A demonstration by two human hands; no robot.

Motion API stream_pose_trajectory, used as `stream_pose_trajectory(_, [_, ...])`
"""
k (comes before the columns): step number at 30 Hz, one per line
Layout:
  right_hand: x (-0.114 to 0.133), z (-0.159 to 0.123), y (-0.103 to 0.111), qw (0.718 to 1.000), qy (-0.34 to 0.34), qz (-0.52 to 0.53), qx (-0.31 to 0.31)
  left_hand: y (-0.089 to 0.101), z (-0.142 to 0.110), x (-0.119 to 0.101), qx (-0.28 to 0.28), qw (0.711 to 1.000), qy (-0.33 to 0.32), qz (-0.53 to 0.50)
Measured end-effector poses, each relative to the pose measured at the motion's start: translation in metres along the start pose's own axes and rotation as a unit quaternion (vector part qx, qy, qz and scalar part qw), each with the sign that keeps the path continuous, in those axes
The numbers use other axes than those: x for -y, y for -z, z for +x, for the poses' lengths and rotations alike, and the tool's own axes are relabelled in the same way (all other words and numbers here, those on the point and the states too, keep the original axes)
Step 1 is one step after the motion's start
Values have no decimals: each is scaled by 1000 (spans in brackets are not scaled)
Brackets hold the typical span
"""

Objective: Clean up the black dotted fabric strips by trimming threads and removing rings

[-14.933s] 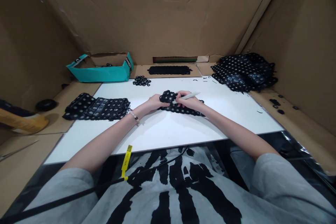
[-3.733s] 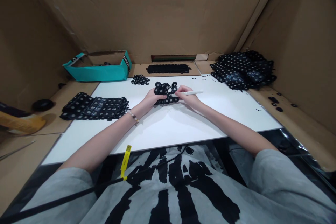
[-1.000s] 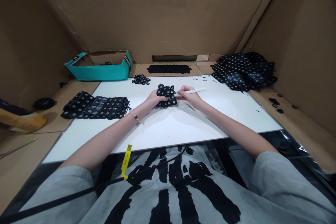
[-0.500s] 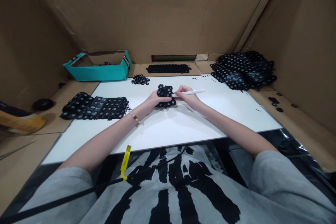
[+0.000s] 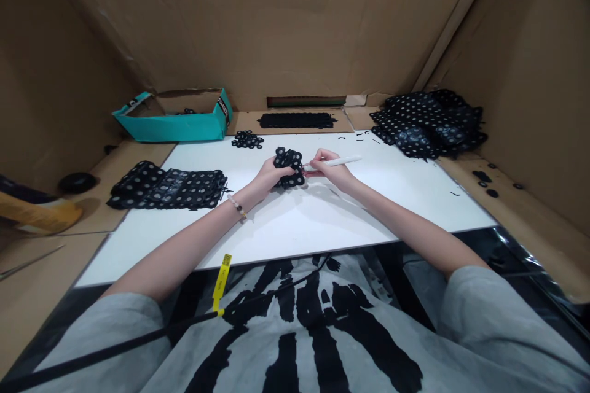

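A crumpled black sheet with round holes point(image 5: 289, 166) is gripped in my left hand point(image 5: 270, 173) over the middle of the white board point(image 5: 295, 221). My right hand point(image 5: 329, 171) is closed around a white pen-like tool point(image 5: 336, 162), whose tip touches the sheet's right side. Both hands are close together, just above the board. How much of the sheet is folded inside my left hand is hidden.
A stack of perforated black sheets point(image 5: 168, 186) lies at the left, a bigger heap point(image 5: 426, 123) at the back right. Small black rings point(image 5: 247, 140) sit near a teal box point(image 5: 177, 120). A black strip point(image 5: 296, 121) lies at the back. Cardboard walls enclose the place.
The sheet lay spread on the board long ago; now it is bunched tighter in my left hand. Over the last second the hands barely shifted, the tool tip staying at the sheet.
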State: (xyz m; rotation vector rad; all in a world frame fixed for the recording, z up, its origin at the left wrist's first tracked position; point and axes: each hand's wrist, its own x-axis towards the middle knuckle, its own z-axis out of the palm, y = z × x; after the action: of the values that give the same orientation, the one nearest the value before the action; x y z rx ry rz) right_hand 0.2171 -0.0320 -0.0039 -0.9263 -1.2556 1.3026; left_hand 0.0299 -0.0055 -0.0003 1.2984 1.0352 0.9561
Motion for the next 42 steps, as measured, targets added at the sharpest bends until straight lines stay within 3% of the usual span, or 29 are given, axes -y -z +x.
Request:
stream_pose_trajectory(7, [-4, -2, 3, 998, 27, -46, 30, 3, 6, 7, 15, 1000, -10, 14])
stream_pose_trajectory(15, [-11, -1, 2, 997, 19, -60, 37, 0, 4, 10, -4, 1000, -16, 23])
stream_pose_trajectory(26, [-12, -7, -7, 957, 102, -271, -8, 2, 6, 9, 30, 999, 2, 16])
stream_pose_trajectory(37, [-5, -9, -7, 945, 114, -307, -26, 6, 4, 2, 58, 998, 8, 15])
stream_pose_trajectory(42, [-6, -8, -9, 952, 107, -286, -25, 6, 5, 3, 61, 998, 10, 5])
